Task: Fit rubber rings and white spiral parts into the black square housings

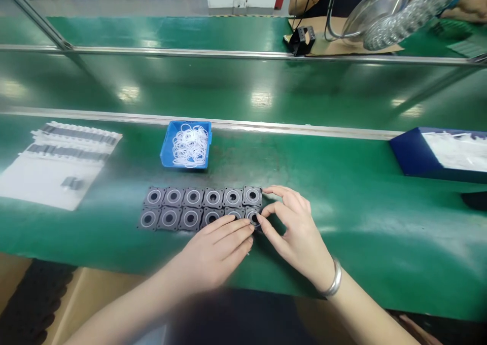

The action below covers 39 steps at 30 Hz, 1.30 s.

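Note:
Two rows of dark square parts (190,205) with round centre holes and pale rings lie side by side on the green table (361,208). My left hand (218,248) lies flat with its fingers stretched out, the tips resting on the near row's right end. My right hand (294,231) sits at the right end of both rows, thumb and forefinger pinched at the last near-row part (253,217), the other fingers touching the far row's end part (252,195). A metal bangle is on my right wrist.
A small blue tray (167,149) of white rings stands behind the parts. White sheets with dark strips (57,162) lie at the left. A dark blue box (414,157) with white material is at the right. Another person's arms work beyond the belt's rails.

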Available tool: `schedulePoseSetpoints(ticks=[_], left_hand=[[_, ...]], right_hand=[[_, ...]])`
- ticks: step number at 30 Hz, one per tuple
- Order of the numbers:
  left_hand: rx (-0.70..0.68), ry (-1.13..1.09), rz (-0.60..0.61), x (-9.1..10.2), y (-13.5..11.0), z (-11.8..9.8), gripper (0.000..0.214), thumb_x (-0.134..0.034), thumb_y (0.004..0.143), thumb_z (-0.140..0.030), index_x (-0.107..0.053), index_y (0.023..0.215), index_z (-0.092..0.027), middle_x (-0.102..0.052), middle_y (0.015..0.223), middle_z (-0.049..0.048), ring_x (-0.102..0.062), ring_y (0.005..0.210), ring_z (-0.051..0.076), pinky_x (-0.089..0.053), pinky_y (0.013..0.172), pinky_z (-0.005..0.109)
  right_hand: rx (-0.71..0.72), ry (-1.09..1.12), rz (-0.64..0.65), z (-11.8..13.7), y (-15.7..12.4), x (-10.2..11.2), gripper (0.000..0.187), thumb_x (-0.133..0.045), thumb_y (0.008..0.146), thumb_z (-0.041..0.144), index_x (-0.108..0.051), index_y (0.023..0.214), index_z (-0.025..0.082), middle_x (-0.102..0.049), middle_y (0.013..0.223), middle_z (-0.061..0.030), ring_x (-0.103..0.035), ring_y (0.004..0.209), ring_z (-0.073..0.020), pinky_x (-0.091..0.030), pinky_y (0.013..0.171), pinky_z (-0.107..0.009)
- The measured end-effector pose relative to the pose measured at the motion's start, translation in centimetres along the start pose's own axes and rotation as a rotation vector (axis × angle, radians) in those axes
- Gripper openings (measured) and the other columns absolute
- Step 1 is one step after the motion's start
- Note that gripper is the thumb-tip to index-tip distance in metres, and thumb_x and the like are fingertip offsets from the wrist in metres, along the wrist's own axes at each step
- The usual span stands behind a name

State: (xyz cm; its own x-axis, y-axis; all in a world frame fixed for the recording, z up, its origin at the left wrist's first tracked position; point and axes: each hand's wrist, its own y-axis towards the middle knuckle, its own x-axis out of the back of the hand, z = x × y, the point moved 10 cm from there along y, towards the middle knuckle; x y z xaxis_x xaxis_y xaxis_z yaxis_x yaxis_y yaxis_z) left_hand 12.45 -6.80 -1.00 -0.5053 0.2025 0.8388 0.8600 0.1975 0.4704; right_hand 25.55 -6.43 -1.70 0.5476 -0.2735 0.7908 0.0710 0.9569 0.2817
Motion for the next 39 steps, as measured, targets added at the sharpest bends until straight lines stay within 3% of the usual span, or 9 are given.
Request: schedulePoseSetpoints(ticks=[4, 8, 12, 19, 22, 27, 34, 36, 39], left_hand=[[-0.069, 0.049, 0.056, -1.1, 0.4, -0.6, 0.025, -0.054, 0.091, -0.007, -0.066, 0.113, -0.007, -0.068, 0.122, 0.0139, -0.059, 0.123, 0.027, -0.046, 0.108, 0.049], [-0.091, 0.077, 0.131, -1.7, 0.4, -0.7, 0.027, -0.054, 0.091, -0.009, -0.065, 0.116, -0.007, -0.066, 0.126, 0.0139, -0.054, 0.128, 0.030, -0.044, 0.111, 0.051], [-0.101, 0.110, 0.172, -1.8, 0.4, -0.9, 0.029, -0.052, 0.091, -0.009, -0.065, 0.116, -0.006, -0.064, 0.129, 0.0144, -0.054, 0.128, 0.033, -0.043, 0.110, 0.052], [-0.093, 0.111, 0.165, -2.1, 0.8, -1.1, 0.028, -0.051, 0.090, -0.009, -0.066, 0.114, -0.006, -0.065, 0.128, 0.0149, -0.056, 0.125, 0.032, -0.045, 0.108, 0.052], [-0.018, 0.016, 0.087, -0.3, 1.5, -0.9, 0.023, -0.052, 0.093, -0.010, -0.068, 0.109, -0.011, -0.069, 0.120, 0.0120, -0.062, 0.116, 0.027, -0.050, 0.103, 0.048], [0.364, -0.228, 0.072, 4.8, 2.1, 5.3, 0.017, -0.054, 0.095, -0.022, -0.071, 0.099, -0.021, -0.074, 0.099, 0.0043, -0.070, 0.089, 0.015, -0.058, 0.080, 0.027], [0.787, 0.174, 0.425, 8.0, 3.0, 21.6, 0.019, -0.059, 0.082, -0.015, -0.072, 0.096, -0.017, -0.075, 0.096, 0.0045, -0.069, 0.086, 0.020, -0.052, 0.075, 0.028], [0.807, 0.199, 0.474, 7.7, 3.8, 24.1, 0.022, -0.063, 0.076, -0.011, -0.072, 0.096, -0.015, -0.075, 0.095, 0.0060, -0.070, 0.086, 0.021, -0.052, 0.075, 0.028], [0.803, 0.211, 0.476, 7.4, 4.3, 24.7, 0.028, -0.066, 0.076, -0.012, -0.071, 0.103, -0.015, -0.075, 0.101, 0.0086, -0.069, 0.090, 0.024, -0.052, 0.079, 0.031]], right_hand=[[-0.020, 0.014, 0.002, -0.3, -0.2, -0.2, 0.004, -0.055, 0.091, 0.021, -0.058, 0.094, 0.021, -0.058, 0.122, -0.0118, -0.050, 0.122, -0.0286, -0.040, 0.098, -0.050], [0.069, 0.020, 0.018, 0.0, -0.6, -0.4, 0.031, -0.045, 0.093, 0.009, -0.060, 0.117, 0.022, -0.055, 0.130, -0.0125, -0.050, 0.124, -0.0262, -0.042, 0.098, -0.048], [0.177, -0.055, -0.017, 0.5, -1.4, -0.1, 0.039, -0.045, 0.090, 0.001, -0.063, 0.118, 0.022, -0.056, 0.133, -0.0133, -0.048, 0.127, -0.0273, -0.043, 0.098, -0.050], [0.190, -0.020, -0.020, 0.2, -2.5, 0.2, 0.044, -0.045, 0.088, 0.002, -0.060, 0.124, 0.022, -0.058, 0.130, -0.0132, -0.052, 0.124, -0.0274, -0.046, 0.097, -0.051], [0.141, 0.052, -0.044, -0.2, -2.4, 0.6, 0.044, -0.047, 0.089, 0.007, -0.055, 0.129, 0.023, -0.056, 0.131, -0.0138, -0.053, 0.123, -0.0276, -0.047, 0.098, -0.051], [0.080, 0.130, 0.072, -1.0, -1.4, -0.2, 0.059, -0.061, 0.089, 0.030, -0.038, 0.143, 0.021, -0.045, 0.141, -0.0162, -0.044, 0.133, -0.0297, -0.045, 0.106, -0.051], [0.070, 0.097, 0.206, -2.4, -0.5, -3.3, 0.093, -0.067, 0.082, 0.053, -0.014, 0.153, 0.023, -0.026, 0.154, -0.0163, -0.030, 0.143, -0.0324, -0.039, 0.112, -0.055], [0.057, 0.102, 0.226, -2.7, -0.6, -4.0, 0.094, -0.066, 0.083, 0.053, -0.012, 0.153, 0.024, -0.024, 0.155, -0.0163, -0.029, 0.144, -0.0323, -0.038, 0.113, -0.056], [0.056, 0.100, 0.255, -2.7, -0.9, -4.4, 0.095, -0.066, 0.083, 0.054, -0.010, 0.154, 0.023, -0.023, 0.155, -0.0169, -0.028, 0.144, -0.0322, -0.038, 0.113, -0.055]])
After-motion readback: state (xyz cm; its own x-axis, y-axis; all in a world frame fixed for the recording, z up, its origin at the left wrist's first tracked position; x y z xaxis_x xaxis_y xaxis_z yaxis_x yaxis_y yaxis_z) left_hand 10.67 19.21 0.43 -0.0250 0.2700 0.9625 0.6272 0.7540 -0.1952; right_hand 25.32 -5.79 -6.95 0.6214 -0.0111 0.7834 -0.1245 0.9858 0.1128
